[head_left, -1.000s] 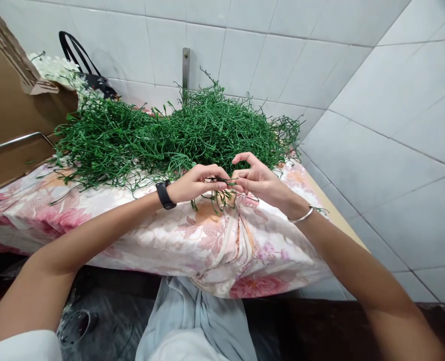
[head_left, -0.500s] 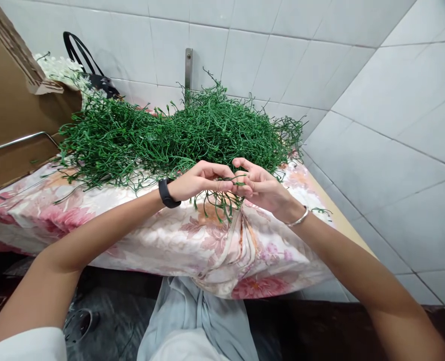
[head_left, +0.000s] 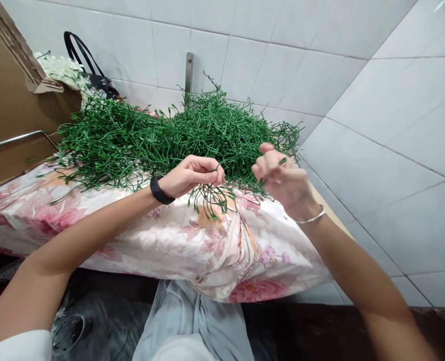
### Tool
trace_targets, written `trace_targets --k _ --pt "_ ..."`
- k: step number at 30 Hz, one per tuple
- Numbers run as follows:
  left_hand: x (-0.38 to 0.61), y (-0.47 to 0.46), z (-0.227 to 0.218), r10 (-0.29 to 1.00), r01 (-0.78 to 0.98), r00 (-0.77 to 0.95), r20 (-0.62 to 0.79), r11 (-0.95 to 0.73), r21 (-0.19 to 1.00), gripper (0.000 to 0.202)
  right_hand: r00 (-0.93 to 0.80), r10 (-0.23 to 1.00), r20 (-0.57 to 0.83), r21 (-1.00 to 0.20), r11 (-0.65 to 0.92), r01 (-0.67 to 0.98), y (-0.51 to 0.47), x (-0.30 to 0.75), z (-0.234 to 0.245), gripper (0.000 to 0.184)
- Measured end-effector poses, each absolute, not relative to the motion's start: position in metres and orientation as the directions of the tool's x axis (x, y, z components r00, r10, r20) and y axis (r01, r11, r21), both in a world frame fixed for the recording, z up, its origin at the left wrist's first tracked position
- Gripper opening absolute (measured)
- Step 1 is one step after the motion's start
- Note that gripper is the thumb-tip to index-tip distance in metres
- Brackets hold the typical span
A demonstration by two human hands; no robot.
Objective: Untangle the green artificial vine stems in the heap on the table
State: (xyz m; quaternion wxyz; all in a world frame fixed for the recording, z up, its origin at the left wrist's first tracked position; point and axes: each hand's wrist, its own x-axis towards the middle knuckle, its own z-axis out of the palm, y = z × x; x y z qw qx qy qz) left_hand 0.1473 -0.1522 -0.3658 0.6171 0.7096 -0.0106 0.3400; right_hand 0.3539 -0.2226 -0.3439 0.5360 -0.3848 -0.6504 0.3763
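My left hand (head_left: pixel 198 175), a black band on its wrist, pinches a thin green plastic stem between thumb and forefinger. A tuft of green artificial stems (head_left: pixel 212 200) hangs just below these fingers, over the floral cloth. To the right and apart from it, my right hand (head_left: pixel 282 180) is raised with curled fingers, blurred by motion. Bits of a green stem (head_left: pixel 282 161) poke out of its grip; the rest is hidden. Behind both hands lies a big tangled heap of green artificial stems (head_left: pixel 192 133).
Floral cloth (head_left: pixel 162 245) covers the table. A cardboard box (head_left: pixel 12 100) stands at the left, with white artificial flowers (head_left: pixel 62 70) and a black bag (head_left: pixel 104 85) behind. Tiled walls (head_left: pixel 388 110) close off the back and right. A metal strip (head_left: pixel 189 75) is against the back wall.
My hands were together at the stems. My right hand has pulled away to the right and up, its fingers now curled; my left has moved slightly left and keeps its pinch.
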Motion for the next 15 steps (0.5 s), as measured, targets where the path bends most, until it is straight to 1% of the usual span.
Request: trace_targets --k 2,4,7,9,11,13,15 --pt "0.143 -0.149 -0.361 0.455 -0.448 0.704 0.545 -0.311 0.838 0.014 -0.017 0.848 0.529 -0.823 0.518 0.232 -0.219 0.370 -0.333 0.038" --pt "0.141 -0.146 -0.358 0.523 -0.434 0.631 0.573 -0.374 0.819 0.012 0.029 0.804 0.594 -0.771 0.558 0.306 -0.214 0.384 -0.327 0.040" --pt "0.142 -0.141 -0.357 0.612 -0.378 0.530 0.586 -0.448 0.810 0.016 0.089 0.785 0.614 -0.767 0.565 0.306 -0.206 0.396 -0.329 0.044" --pt "0.143 -0.139 -0.359 0.646 -0.344 0.475 0.597 -0.488 0.802 0.019 0.179 0.754 0.632 -0.767 0.574 0.288 -0.202 0.396 -0.334 0.040" --pt "0.145 -0.137 -0.361 0.672 -0.298 0.443 0.593 -0.514 0.805 0.022 0.251 0.706 0.663 -0.745 0.585 0.321 -0.202 0.392 -0.340 0.034" --pt "0.146 -0.137 -0.363 0.688 -0.251 0.437 0.579 -0.525 0.813 0.025 0.245 0.669 0.702 -0.699 0.579 0.420 -0.204 0.387 -0.344 0.032" --pt "0.147 -0.137 -0.364 0.696 -0.235 0.449 0.560 -0.513 0.826 0.026 0.165 0.654 0.739 -0.609 0.543 0.578 -0.208 0.383 -0.345 0.036"
